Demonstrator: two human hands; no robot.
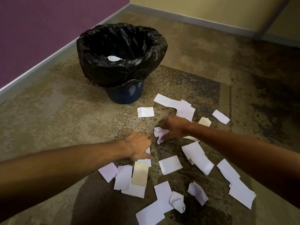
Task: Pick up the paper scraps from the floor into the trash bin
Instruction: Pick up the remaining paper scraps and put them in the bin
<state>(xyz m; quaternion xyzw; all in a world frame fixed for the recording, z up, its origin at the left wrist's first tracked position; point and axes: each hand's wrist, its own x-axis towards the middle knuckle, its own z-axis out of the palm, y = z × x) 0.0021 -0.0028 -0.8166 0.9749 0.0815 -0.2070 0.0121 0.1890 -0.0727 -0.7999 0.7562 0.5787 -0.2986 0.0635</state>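
Note:
Several white and beige paper scraps [170,164] lie scattered on the carpet, some flat, some crumpled. The trash bin [125,95] is dark blue with a black bag [121,69] over its rim and stands beyond the scraps; one white scrap [114,58] lies inside. My right hand [174,127] reaches in from the right and grips a crumpled white scrap [159,134] just above the carpet. My left hand [139,146] is close beside it, fingers pointing down, pinching the edge of a flat white scrap [148,151] on the floor.
A purple wall with a grey skirting board [48,60] runs along the left, and a yellow wall [194,7] closes the back. Two crumpled paper balls [177,202] [198,192] lie near the front. Bare carpet spreads left of the bin.

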